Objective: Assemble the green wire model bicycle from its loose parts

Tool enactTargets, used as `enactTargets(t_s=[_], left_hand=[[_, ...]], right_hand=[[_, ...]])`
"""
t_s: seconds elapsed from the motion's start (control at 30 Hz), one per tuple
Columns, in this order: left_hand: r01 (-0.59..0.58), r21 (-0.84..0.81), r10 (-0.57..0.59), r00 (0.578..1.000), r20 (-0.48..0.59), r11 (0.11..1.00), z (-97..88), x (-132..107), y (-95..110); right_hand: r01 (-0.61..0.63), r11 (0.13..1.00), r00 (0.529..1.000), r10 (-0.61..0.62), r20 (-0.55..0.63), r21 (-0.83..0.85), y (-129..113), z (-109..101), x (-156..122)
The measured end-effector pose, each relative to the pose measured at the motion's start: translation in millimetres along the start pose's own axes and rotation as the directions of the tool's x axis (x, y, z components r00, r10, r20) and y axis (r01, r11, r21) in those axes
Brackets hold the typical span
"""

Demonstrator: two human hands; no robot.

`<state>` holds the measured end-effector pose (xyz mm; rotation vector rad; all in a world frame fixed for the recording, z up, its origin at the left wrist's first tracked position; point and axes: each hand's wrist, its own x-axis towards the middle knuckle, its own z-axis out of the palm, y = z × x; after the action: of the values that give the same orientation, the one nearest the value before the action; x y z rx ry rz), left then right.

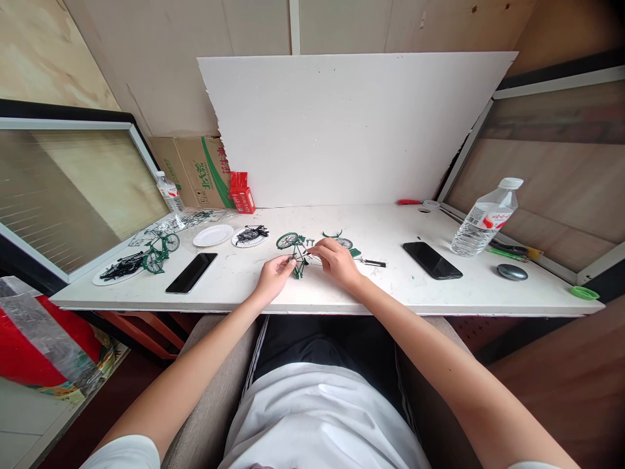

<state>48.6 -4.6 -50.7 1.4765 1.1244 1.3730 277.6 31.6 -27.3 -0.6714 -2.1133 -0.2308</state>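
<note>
A small green model bicycle (287,241), with one wheel showing, stands at a tilt over the white table in front of me. My left hand (275,279) is closed, its thumb and fingertips pinching the bicycle's frame. From the other side, my right hand (338,262) reaches in with fingers pinched together close to the frame. Whatever sits between those fingertips is too small to make out. Just beyond the right hand lie a loose wheel (344,243), a curved green piece (333,234) and a screwdriver with a black handle (374,263).
On the left are a finished-looking green bicycle (159,251), a black phone (191,273), a white plate (213,235) and a plate of black parts (250,234). Rightward are another phone (432,260), a water bottle (487,218) and a grey oval object (512,271).
</note>
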Motion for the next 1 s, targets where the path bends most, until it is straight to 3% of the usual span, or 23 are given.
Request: enactTargets(t_s=[1.0], left_hand=[[-0.024,0.018,0.024,1.000,0.013,1.000,-0.2,-0.4,0.7]], right_hand=[[-0.108,0.992,0.994,0.105,0.041,0.067,-5.0,-1.4,2.8]])
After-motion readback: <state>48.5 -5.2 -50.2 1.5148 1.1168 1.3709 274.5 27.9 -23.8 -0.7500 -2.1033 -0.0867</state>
